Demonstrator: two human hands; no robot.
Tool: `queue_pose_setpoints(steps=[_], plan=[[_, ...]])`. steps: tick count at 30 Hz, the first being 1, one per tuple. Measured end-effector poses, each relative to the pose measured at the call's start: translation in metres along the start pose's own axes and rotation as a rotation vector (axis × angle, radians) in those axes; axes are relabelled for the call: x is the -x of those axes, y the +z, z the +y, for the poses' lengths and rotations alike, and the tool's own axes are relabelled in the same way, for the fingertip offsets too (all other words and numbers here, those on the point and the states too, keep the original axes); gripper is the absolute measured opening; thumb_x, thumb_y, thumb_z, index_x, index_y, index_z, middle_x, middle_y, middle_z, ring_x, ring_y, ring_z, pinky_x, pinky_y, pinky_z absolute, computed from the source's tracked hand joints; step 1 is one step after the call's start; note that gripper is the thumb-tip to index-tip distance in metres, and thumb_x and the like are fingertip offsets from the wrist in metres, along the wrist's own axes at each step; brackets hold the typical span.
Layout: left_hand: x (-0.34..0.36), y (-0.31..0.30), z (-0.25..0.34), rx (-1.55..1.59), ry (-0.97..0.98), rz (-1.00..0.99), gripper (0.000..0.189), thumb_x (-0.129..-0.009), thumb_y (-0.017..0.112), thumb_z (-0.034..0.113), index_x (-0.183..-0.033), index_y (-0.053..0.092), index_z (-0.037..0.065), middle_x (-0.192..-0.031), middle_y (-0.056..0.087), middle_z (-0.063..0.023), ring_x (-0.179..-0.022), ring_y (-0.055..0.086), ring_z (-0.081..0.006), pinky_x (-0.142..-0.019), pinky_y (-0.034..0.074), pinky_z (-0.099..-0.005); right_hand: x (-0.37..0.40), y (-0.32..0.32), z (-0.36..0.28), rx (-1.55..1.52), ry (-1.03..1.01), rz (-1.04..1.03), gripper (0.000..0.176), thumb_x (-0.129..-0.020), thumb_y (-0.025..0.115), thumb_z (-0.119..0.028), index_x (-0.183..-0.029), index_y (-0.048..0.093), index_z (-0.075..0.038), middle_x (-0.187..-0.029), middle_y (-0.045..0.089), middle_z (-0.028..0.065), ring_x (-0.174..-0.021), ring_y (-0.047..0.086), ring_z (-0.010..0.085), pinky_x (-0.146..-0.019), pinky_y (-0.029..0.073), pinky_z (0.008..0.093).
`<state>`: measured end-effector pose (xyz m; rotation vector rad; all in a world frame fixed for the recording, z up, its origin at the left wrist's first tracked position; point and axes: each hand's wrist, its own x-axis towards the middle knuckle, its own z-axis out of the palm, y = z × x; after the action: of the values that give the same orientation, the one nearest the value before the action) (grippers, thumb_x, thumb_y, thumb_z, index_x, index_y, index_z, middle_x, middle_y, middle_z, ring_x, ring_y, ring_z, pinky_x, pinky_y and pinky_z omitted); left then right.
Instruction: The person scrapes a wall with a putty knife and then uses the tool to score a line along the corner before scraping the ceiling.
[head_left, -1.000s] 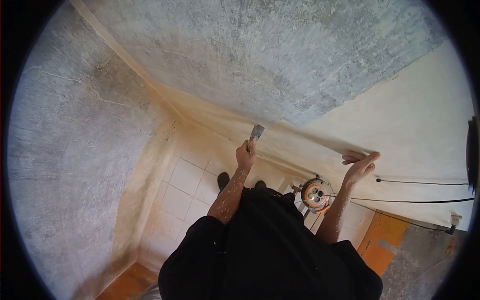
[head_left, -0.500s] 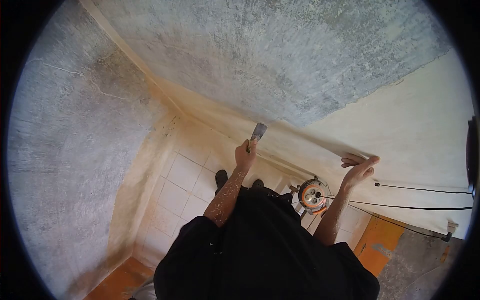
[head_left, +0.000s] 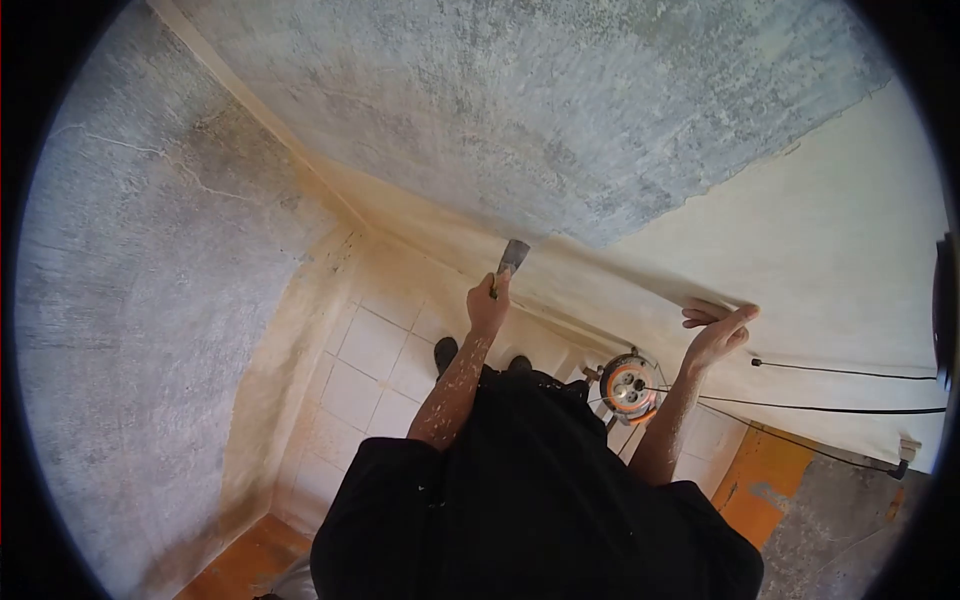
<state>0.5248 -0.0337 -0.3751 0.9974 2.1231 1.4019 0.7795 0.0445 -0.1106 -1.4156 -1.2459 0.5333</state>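
My left hand is wrapped round the handle of a scraper. Its flat grey blade points up at the wall, its edge close to the lower border of the bare grey area. My right hand is open, fingers stretched out, with the fingertips at the cream-coloured part of the wall. Pale flecks dot both forearms.
A round cable reel with an orange ring stands on the tiled floor between my arms. Black cables run rightward from near it along the wall. Another scraped wall meets this one at a corner on the left.
The scraper and my left hand have shifted slightly left and up in the view. My right hand keeps nearly the same place at the wall.
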Motion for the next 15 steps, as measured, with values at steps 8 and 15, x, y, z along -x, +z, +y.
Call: queue_pose_setpoints(steps=[8, 15], plan=[[0.005, 0.005, -0.01, 0.02, -0.02, 0.018, 0.051, -0.092, 0.056, 0.046, -0.068, 0.049, 0.002, -0.049, 0.039, -0.0126, -0.042, 0.04, -0.0232, -0.045, 0.035, -0.0376, -0.003, 0.004, -0.006, -0.002, 0.02, 0.029, 0.095, -0.097, 0.015, -0.062, -0.052, 0.064, 0.006, -0.045, 0.059, 0.0131, -0.032, 0.051, 0.0148, -0.038, 0.047, 0.0224], [0.001, 0.011, -0.01, -0.01, -0.022, 0.039, 0.049, -0.092, 0.057, 0.043, -0.067, 0.048, 0.002, -0.049, 0.039, -0.0122, -0.042, 0.038, -0.0235, -0.045, 0.034, -0.0365, -0.001, 0.002, -0.002, 0.004, 0.027, 0.011, 0.096, -0.097, 0.014, -0.062, -0.053, 0.064, 0.007, -0.046, 0.059, 0.0142, -0.032, 0.051, 0.0155, -0.037, 0.047, 0.0228]])
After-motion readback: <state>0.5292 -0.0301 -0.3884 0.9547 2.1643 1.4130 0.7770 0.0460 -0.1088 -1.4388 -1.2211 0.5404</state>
